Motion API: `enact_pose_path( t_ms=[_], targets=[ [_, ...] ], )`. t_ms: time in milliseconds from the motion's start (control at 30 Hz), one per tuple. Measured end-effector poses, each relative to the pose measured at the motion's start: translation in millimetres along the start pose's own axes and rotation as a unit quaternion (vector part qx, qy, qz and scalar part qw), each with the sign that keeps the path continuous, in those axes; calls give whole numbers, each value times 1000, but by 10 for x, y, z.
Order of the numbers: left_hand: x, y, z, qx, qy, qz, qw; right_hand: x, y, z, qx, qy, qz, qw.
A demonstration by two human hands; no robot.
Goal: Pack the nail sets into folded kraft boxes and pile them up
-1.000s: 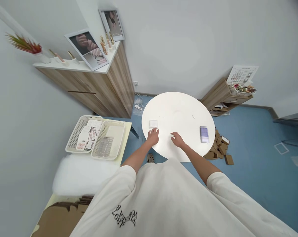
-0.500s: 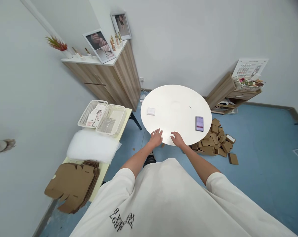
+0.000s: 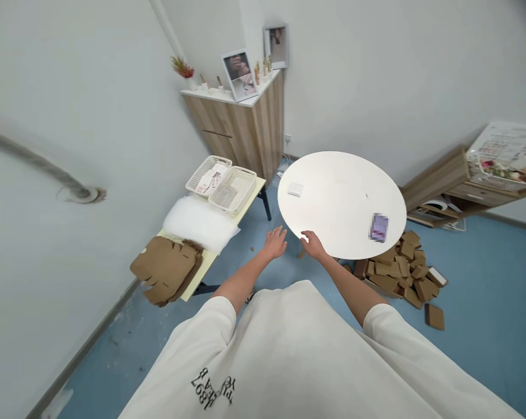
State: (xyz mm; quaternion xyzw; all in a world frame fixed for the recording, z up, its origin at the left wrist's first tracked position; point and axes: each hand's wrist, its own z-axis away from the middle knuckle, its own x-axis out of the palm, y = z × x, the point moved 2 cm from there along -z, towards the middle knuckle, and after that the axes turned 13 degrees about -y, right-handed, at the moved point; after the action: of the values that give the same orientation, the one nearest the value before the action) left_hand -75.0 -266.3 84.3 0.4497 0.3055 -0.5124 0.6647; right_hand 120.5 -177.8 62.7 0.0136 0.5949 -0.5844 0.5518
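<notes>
My left hand (image 3: pixel 274 243) is held out over the blue floor, just off the near left rim of a round white table (image 3: pixel 341 174). Its fingers are apart and it holds nothing. At the table's near edge is my right hand (image 3: pixel 313 244), fingers loosely spread with nothing in them; whether it touches the top I cannot tell. A small flat white packet (image 3: pixel 295 190) lies on the left part of the table. A phone-like thing with a blurred purple face (image 3: pixel 379 227) lies near the right rim.
At left, a pale yellow table (image 3: pixel 208 265) bears two white baskets (image 3: pixel 241 203), white wrapping sheet (image 3: pixel 197 224) and stacked flat cardboard (image 3: pixel 169 267). Many small brown boxes (image 3: pixel 402 267) lie heaped on the floor at right. A wooden cabinet (image 3: pixel 237 131) and a low shelf (image 3: pixel 446 177) stand behind.
My view has swung left and back, so the tables now appear further right. My left hand has moved away from the white packet and off the round table. Both hands stay free.
</notes>
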Motion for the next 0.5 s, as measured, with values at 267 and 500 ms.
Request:
enact_pose_path(
  t_ms=[267,500],
  targets=[
    [-63,-1112,922,-107,72,51,990,796,-1033,-548,-87,-97,43,991],
    [-66,-2234,1845,-187,120,86,971,1675,-2153,-887,-151,-146,62,976]
  ],
)
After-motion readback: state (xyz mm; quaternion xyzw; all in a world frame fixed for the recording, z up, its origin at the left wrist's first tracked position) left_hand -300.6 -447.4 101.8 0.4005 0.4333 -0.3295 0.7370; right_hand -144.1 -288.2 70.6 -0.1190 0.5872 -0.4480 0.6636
